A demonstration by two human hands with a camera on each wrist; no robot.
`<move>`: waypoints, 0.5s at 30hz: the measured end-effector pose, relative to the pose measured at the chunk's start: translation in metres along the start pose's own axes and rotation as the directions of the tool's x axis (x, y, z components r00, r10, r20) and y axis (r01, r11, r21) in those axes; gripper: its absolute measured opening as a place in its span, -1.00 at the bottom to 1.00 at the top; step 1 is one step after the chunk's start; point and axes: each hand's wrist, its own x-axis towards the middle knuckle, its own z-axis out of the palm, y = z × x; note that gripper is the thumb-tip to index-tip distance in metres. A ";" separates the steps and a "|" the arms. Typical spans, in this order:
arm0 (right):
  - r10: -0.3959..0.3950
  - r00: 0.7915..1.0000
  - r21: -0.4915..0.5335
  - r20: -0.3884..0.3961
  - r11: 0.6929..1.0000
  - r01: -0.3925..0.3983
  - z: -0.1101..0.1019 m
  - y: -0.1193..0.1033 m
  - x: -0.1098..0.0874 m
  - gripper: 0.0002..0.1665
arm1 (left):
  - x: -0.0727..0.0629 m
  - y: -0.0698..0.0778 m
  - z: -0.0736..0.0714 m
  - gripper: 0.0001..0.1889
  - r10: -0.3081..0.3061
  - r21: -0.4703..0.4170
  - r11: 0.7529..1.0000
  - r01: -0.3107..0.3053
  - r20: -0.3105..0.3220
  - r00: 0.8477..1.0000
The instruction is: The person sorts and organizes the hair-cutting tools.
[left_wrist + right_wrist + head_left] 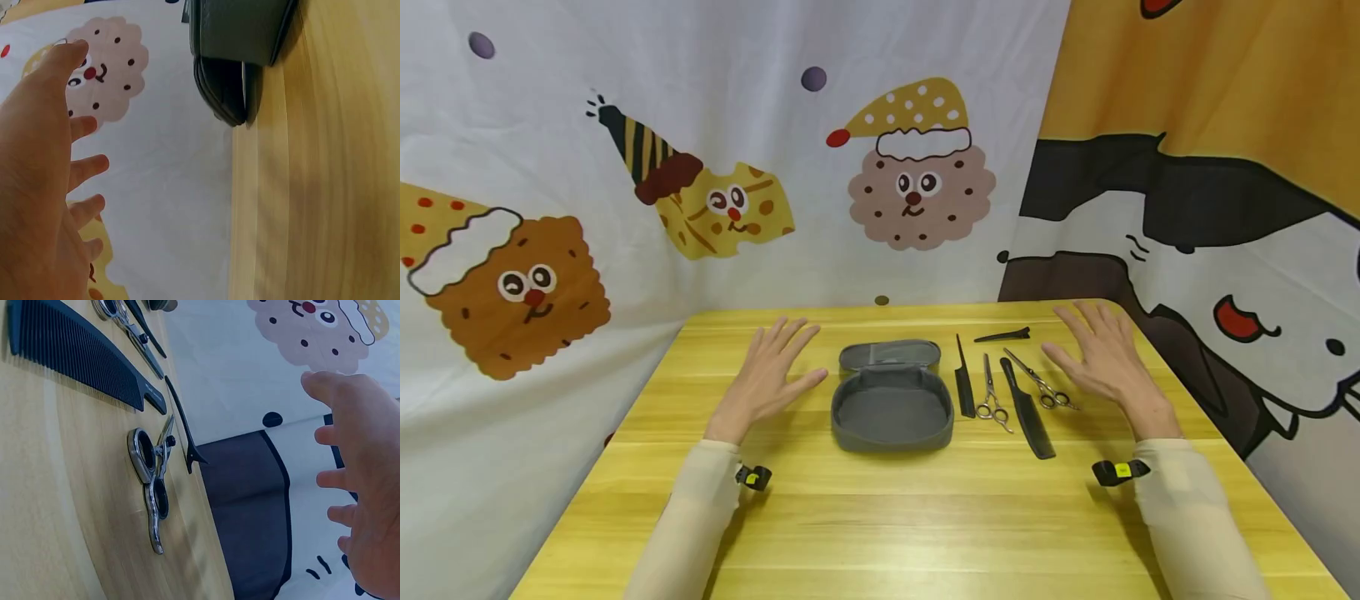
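Note:
A dark grey zip case [891,446] lies on the table with its lid folded back, its inside bare. To its left my left hand [767,379] hovers with spread fingers, touching nothing. My right hand [1101,358] is likewise spread, beside the tools on the right. Between case and right hand lie a black tail comb [964,392], one pair of scissors [991,400], a black handled comb [1030,412] and a second pair of scissors [1041,383]. Behind these is a black hair clip [1003,335]. The right wrist view shows the nearer scissors [150,465] large.
The wooden table [880,525] reaches back to a cloth curtain [737,283] printed with cartoon figures. A dark strap with a yellow mark [752,477] sits at the left wrist, another strap [1120,472] at the right.

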 end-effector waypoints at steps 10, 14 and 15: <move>-0.053 0.999 0.010 0.000 0.999 0.053 0.003 -0.007 -0.004 -0.08 | -0.001 0.014 0.005 -0.13 0.057 -0.034 0.998 -0.055 0.074 0.996; -0.082 0.997 -0.005 -0.010 0.997 0.082 0.006 -0.008 -0.005 -0.11 | -0.005 0.020 0.007 -0.13 0.090 -0.049 0.995 -0.086 0.081 0.993; -0.092 0.996 -0.007 -0.013 0.996 0.092 0.006 -0.008 -0.006 -0.11 | -0.006 0.021 0.008 -0.13 0.099 -0.055 0.994 -0.095 0.083 0.992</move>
